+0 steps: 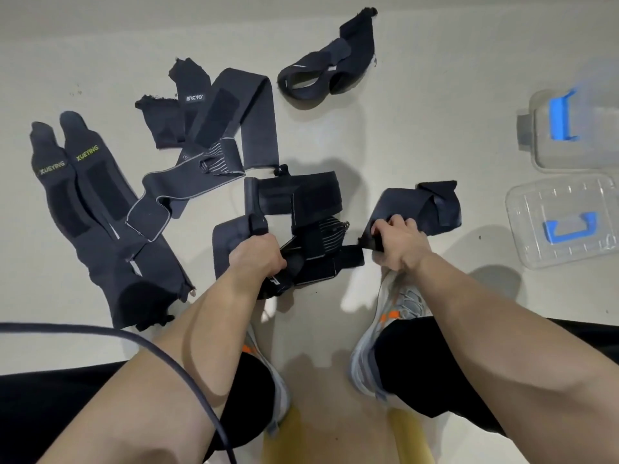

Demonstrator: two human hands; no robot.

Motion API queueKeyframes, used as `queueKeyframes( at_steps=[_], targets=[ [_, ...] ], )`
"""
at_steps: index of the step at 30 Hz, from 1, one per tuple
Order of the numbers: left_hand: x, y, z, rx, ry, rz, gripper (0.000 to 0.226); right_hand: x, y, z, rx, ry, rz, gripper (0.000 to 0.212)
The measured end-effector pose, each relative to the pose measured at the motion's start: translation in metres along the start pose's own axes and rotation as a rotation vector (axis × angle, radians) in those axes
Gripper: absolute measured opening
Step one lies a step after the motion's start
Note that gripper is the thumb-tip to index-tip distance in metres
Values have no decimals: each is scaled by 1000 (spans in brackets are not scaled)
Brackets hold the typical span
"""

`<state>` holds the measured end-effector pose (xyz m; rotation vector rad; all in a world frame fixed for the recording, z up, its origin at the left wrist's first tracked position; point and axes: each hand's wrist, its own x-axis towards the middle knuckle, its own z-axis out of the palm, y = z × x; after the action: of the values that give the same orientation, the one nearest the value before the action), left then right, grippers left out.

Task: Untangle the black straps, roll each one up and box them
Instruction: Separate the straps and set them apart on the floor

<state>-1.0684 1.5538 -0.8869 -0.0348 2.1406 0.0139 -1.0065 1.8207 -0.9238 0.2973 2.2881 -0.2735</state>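
Left hand (pixel 258 257) gripping tangled strap bundle (pixel 301 202); right hand (pixel 398 244) gripping folded strap (pixel 415 205) just beside it, rightward. Clear box (pixel 552 162) sitting well apart, far right, nearer right hand.

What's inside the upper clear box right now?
Nothing dark shows through the clear box; only its blue clip. Its right side runs out of frame, unseen.
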Motion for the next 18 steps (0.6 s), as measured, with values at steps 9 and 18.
queueKeyframes(
  at_steps=[9, 18],
  targets=[
    [-4, -8, -9, -267, 30, 86, 31, -6, -9, -15, 1061, 81, 176, 12],
    [-17, 45, -26, -813, 177, 475, 49, -46, -89, -120, 1154, -247, -308, 7]
  ],
)
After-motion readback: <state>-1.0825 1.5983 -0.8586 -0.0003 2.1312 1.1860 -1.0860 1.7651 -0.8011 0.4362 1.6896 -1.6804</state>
